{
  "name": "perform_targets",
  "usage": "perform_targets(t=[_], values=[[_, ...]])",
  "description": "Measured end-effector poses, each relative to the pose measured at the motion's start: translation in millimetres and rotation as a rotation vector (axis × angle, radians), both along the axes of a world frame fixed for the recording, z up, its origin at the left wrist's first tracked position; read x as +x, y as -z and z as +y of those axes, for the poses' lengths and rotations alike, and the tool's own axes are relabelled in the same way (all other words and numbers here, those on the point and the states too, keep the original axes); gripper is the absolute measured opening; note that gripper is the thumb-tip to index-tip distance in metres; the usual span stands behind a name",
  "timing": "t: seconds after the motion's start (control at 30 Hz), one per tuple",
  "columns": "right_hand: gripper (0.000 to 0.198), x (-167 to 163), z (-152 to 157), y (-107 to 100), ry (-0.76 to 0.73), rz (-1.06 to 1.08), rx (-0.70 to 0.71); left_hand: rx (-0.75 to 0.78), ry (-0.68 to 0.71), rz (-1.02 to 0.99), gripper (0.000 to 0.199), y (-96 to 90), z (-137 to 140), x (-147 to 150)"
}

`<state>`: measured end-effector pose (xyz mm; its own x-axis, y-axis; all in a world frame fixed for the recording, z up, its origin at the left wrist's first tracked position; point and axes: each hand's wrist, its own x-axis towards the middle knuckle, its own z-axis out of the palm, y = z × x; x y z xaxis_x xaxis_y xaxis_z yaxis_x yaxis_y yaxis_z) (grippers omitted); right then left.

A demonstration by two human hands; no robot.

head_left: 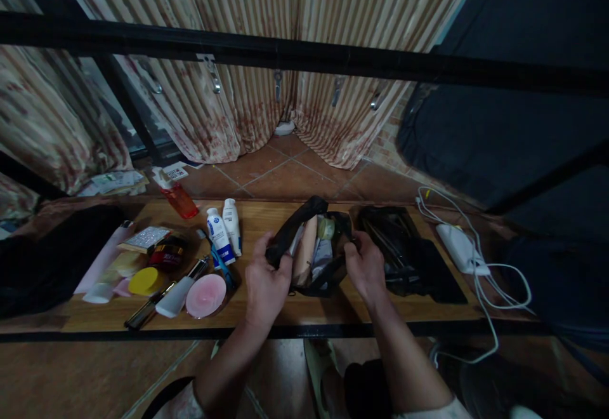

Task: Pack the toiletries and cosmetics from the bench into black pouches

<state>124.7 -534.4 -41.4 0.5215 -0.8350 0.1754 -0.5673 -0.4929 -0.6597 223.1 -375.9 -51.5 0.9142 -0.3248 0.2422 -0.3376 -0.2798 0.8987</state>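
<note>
A black pouch (316, 289) with sheer sides sits on the wooden shelf, its mouth spread wide. My left hand (267, 276) grips its left rim, thumb and fingers closed on the fabric. On the opposite side my right hand (365, 263) pinches the right rim. Inside the pouch lie a long beige item (306, 251), a small jar with a greenish-yellow lid (326, 228) and a pale packet-like thing; the bottom is hidden. Left of the pouch are two white tubes, one with a blue end (220, 238), a blue toothbrush (221, 260) and a round pink container (206, 296).
Farther left are a yellow-lidded jar (146, 281), a dark red jar (167, 254), a pink bottle (102, 260) and an orange-red pump bottle (179, 200). A second black pouch (394, 247) and a white power strip with cables (461, 249) lie right. A black bar (304, 57) crosses above.
</note>
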Motion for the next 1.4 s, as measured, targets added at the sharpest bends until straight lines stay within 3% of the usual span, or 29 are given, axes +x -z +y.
perform_targets(t=[0.13, 0.23, 0.27, 0.33, 0.43, 0.5, 0.7, 0.83, 0.93, 1.03, 1.23, 1.4], values=[[0.041, -2, 7, -1, 0.019, -0.023, -0.028, 0.065, 0.017, -0.102, 0.045, -0.7, 0, 0], [0.054, -3, 15, -9, 0.014, -0.111, -0.256, 0.1, 0.072, -0.136, 0.042, -2.5, 1, 1], [0.051, -4, 18, -12, -0.051, -0.141, -0.335, 0.105, 0.081, -0.142, 0.042, -2.7, 1, 2], [0.042, -3, 24, -19, -0.326, -0.152, -0.409, 0.11, 0.095, -0.162, 0.042, -2.0, 1, 5], [0.045, 1, 34, -23, -0.765, -0.052, -0.373, 0.115, 0.129, -0.184, 0.044, 0.4, 3, 12], [0.041, 7, 39, -20, -0.873, 0.048, -0.363, 0.13, 0.161, -0.189, 0.043, 1.6, 5, 17], [0.016, 29, 44, -6, -0.889, 0.19, -0.415, 0.154, 0.21, -0.165, 0.043, 1.1, 10, 30], [0.027, 33, 41, -2, -0.845, 0.16, -0.409, 0.214, 0.276, -0.111, 0.043, -0.3, 15, 31], [0.041, 34, 39, 2, -0.833, 0.142, -0.379, 0.357, 0.237, -0.125, 0.055, -1.3, 19, 29], [0.039, 34, 38, 7, -0.82, 0.14, -0.36, 0.466, 0.141, -0.191, 0.059, 0.1, 21, 29], [0.039, 33, 34, 8, -0.822, 0.135, -0.341, 0.434, 0.104, -0.365, 0.039, 5.3, 20, 32], [0.036, 34, 29, 12, -0.817, 0.138, -0.325, 0.561, 0.063, -0.35, 0.054, 4.4, 20, 30]])
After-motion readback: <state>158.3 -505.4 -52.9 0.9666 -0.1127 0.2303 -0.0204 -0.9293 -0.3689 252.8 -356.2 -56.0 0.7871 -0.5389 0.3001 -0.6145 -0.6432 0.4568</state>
